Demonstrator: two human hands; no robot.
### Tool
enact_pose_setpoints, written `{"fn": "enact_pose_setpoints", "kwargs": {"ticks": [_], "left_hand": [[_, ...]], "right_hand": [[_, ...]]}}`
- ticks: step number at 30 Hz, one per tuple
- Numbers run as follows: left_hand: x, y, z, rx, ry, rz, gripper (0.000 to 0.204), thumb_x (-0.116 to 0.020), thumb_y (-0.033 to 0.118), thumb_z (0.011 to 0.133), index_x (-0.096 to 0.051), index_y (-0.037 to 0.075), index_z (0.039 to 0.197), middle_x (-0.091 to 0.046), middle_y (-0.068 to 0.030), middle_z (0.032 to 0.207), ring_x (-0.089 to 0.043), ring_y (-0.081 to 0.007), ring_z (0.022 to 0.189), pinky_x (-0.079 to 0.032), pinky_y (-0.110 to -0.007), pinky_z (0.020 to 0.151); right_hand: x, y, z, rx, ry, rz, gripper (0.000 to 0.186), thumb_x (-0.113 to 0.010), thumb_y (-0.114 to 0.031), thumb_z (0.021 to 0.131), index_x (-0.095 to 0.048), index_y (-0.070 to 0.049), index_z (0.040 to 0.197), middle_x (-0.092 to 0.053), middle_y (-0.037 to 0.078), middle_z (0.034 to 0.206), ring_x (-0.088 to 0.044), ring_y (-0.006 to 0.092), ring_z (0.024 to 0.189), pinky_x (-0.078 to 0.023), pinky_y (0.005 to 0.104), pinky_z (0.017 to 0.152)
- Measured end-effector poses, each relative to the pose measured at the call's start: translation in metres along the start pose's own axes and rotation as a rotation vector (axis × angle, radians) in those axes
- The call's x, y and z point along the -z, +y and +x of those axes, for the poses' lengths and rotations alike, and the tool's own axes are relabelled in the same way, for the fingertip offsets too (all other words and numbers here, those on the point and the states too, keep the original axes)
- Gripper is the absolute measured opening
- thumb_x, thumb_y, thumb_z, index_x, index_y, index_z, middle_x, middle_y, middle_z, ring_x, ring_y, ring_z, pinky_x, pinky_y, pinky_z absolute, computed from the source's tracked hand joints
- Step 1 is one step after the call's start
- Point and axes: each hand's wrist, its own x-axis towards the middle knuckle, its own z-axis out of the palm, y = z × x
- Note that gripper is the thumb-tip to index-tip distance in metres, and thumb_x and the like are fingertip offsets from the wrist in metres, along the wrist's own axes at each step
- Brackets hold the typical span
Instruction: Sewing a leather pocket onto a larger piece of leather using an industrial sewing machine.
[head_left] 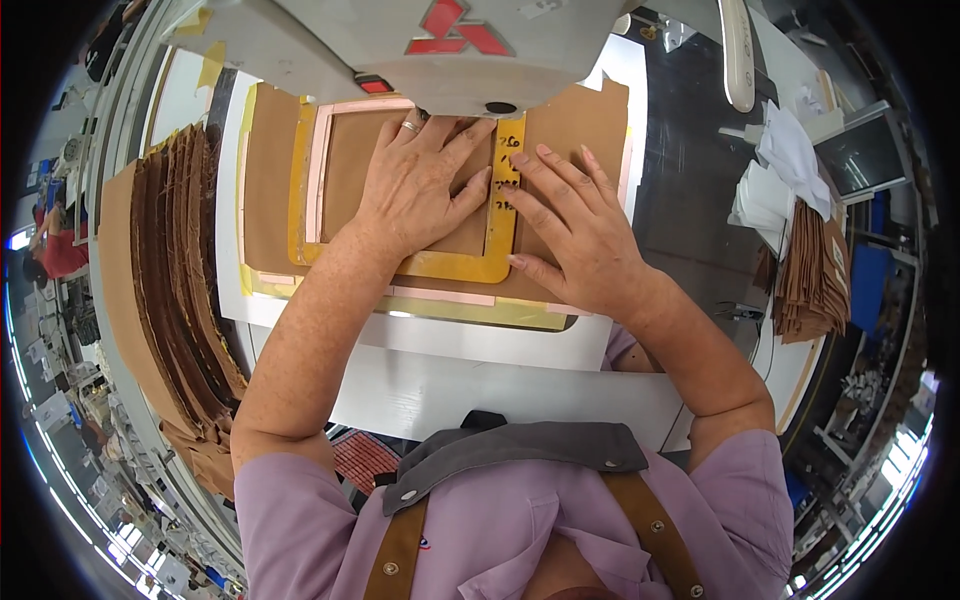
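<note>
Under a machine head, a rectangular yellow frame (pixel 455 266) with dark handwriting on its right bar lies on a brown fabric sheet (pixel 270 170). My left hand (pixel 415 185), a ring on one finger, rests on the brown material inside the frame. Its fingers are spread and point away from me, with the farthest tips partly hidden beneath the machine head. My right hand (pixel 580 225) has its fingers stretched out, the tips at the frame's right bar. Neither hand grips anything. Pink strips (pixel 318 165) line the inside left of the frame and the fabric's near edge.
The grey-white machine head (pixel 330 40) hangs low over the far side. A tall stack of folded brown fabric pieces (pixel 175 270) stands at left. More brown pieces (pixel 812 275) and white sheets (pixel 765 200) lie at right, near a dark screen (pixel 862 150).
</note>
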Motion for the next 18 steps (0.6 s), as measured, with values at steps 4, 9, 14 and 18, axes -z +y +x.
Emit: {"fn": "enact_pose_setpoints", "kwargs": {"ticks": [4, 9, 14, 18], "left_hand": [[-0.007, 0.003, -0.008, 0.032, -0.022, -0.012, 0.054, -0.057, 0.034, 0.099, -0.053, 0.015, 0.149, -0.053, -0.0132, 0.143, -0.05, -0.0353, 0.13, -0.037, -0.05, 0.107], [-0.004, 0.005, -0.008, 0.042, -0.028, -0.008, 0.053, -0.057, 0.032, 0.1, -0.053, 0.012, 0.148, -0.053, -0.0109, 0.143, -0.049, -0.0338, 0.132, -0.037, -0.049, 0.109], [0.005, 0.0, -0.012, 0.037, -0.008, -0.173, 0.048, -0.065, 0.025, 0.096, -0.058, 0.012, 0.141, -0.057, -0.0077, 0.14, -0.051, -0.03, 0.135, -0.038, -0.048, 0.111], [0.012, -0.006, -0.022, -0.099, -0.021, -0.197, 0.048, -0.073, 0.025, 0.088, -0.064, 0.015, 0.135, -0.062, -0.0024, 0.136, -0.054, -0.0263, 0.133, -0.037, -0.048, 0.114]], "right_hand": [[0.0, -0.01, 0.004, 0.149, -0.091, -0.014, 0.047, -0.079, -0.037, 0.084, -0.067, -0.011, 0.121, -0.057, 0.008, 0.138, -0.051, 0.0273, 0.137, -0.026, 0.0619, 0.122], [-0.004, -0.018, 0.011, 0.198, -0.083, -0.016, 0.035, -0.08, -0.036, 0.081, -0.069, -0.014, 0.105, -0.06, 0.005, 0.122, -0.055, 0.0222, 0.13, -0.029, 0.0601, 0.122], [-0.007, -0.016, 0.013, 0.293, -0.101, -0.093, 0.035, -0.08, -0.036, 0.08, -0.068, -0.014, 0.103, -0.06, 0.003, 0.121, -0.057, 0.0218, 0.127, -0.034, 0.0575, 0.12], [-0.01, -0.012, 0.009, 0.313, -0.12, -0.053, 0.038, -0.081, -0.035, 0.077, -0.067, -0.013, 0.105, -0.06, 0.004, 0.12, -0.057, 0.0243, 0.126, -0.035, 0.0574, 0.12]]}}
